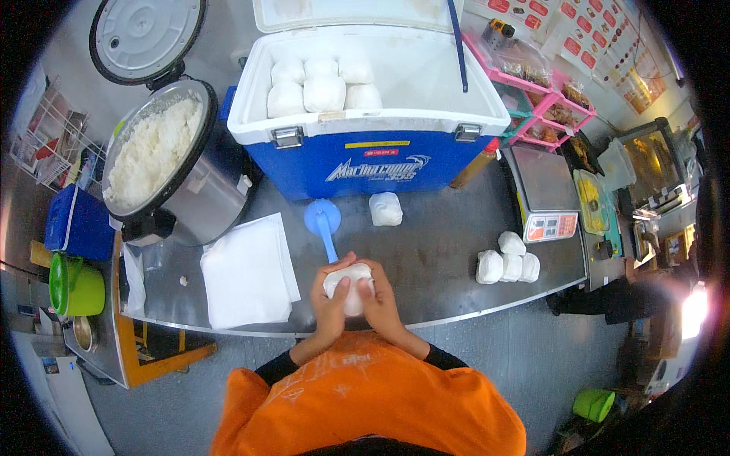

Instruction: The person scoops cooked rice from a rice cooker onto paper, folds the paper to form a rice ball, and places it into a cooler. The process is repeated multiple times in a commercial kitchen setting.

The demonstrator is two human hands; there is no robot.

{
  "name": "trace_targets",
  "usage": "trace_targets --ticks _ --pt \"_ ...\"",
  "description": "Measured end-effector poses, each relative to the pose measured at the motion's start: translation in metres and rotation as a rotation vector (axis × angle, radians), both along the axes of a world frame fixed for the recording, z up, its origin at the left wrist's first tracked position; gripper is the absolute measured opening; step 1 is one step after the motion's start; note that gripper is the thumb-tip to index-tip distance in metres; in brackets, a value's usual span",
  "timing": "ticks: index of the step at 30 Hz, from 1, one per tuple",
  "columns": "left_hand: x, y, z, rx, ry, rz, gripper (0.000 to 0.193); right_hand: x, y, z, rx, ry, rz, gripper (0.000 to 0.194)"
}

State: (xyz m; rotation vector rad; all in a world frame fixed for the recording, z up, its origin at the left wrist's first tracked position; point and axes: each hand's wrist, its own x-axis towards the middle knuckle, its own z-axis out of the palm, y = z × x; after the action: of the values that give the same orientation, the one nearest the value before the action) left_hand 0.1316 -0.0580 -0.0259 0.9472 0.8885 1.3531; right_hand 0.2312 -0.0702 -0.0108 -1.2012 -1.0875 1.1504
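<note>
Between my left hand [331, 302] and my right hand [381, 296] is a white paper-wrapped bundle [355, 302], held just above the table's near edge. Fingers of both hands wrap its sides, thumbs on top. A blue rice scoop [323, 219] lies beyond my hands, its handle pointing towards me. One wrapped bundle [386, 209] sits alone before the blue cooler box [353, 165]. Several more white bundles [325, 94] are stacked inside the open cooler. To the left lies a stack of white paper sheets [248, 279]. An open rice cooker [197, 194] holds white rice [154, 151].
On the metal table [428, 273], several wrapped bundles [511, 267] stand at the right, below a digital scale [544, 188]. Pink baskets [547, 114] hold bagged food. A bottle [476, 165] stands beside the cooler. A green bucket [85, 285] is at far left. A person's dark-clothed part [633, 296] shows at right.
</note>
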Motion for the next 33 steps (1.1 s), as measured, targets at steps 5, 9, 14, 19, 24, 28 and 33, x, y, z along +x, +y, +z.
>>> trace_targets --ticks 5,9,14,19,24,28,33 --pt "0.024 0.013 -0.001 -0.096 -0.127 0.060 0.025 0.013 0.017 -0.004 -0.162 0.201 -0.112 0.033" --pt "0.033 0.019 -0.009 -0.117 -0.111 0.025 0.029 0.017 0.018 -0.017 -0.230 0.267 -0.188 0.034" --pt "0.049 0.042 -0.037 -0.187 -0.174 0.014 0.049 0.043 0.043 -0.078 -0.289 0.215 -0.292 0.034" --pt "0.017 0.050 -0.083 -0.263 0.079 0.035 0.051 0.160 0.125 -0.157 -0.207 -0.232 -0.687 0.034" --pt "-0.082 0.023 -0.134 -0.050 0.792 0.203 0.028 0.202 0.187 -0.226 -0.348 -0.462 -0.756 0.045" --pt "-0.150 0.002 -0.159 0.005 1.223 0.440 0.033 0.183 0.210 -0.242 -0.447 -1.037 -0.742 0.051" --pt "-0.214 -0.003 -0.166 -0.048 1.637 0.442 0.059 0.146 0.175 -0.189 -0.108 -1.047 -0.929 0.051"
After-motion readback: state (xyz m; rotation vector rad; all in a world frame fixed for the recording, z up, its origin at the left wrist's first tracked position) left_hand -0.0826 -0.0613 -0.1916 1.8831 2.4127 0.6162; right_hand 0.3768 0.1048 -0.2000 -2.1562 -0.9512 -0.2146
